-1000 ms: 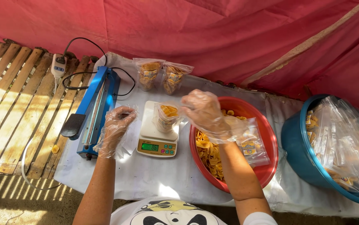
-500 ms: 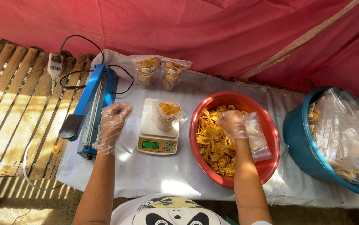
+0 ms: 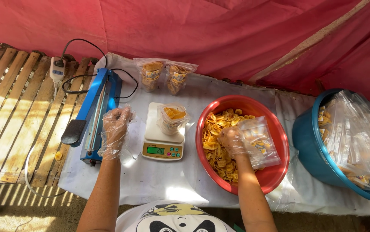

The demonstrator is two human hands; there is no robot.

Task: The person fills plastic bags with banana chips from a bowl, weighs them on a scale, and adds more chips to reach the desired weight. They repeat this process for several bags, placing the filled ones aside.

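Observation:
Both my hands wear clear plastic gloves. My left hand (image 3: 116, 129) hovers with fingers loosely curled between the blue heat sealer (image 3: 99, 109) and the small digital scale (image 3: 162, 137), holding nothing. A clear pouch of yellow chips (image 3: 172, 118) stands upright on the scale. My right hand (image 3: 232, 141) is down in the red bowl (image 3: 275, 172), fingers closed among the yellow chips (image 3: 217, 137); whether it grips any is hidden. A clear labelled bag (image 3: 260, 141) lies on the chips beside that hand.
Two filled chip pouches (image 3: 165, 75) stand at the back against the red cloth. A blue tub (image 3: 311, 146) lined with plastic and holding bags sits at the right. A white power strip (image 3: 57, 68) and black cables lie on the bamboo slats left of the white-covered table.
My right hand dropped from above the scale's pouch into the red bowl and now digs in the chips. My left hand stayed near the sealer.

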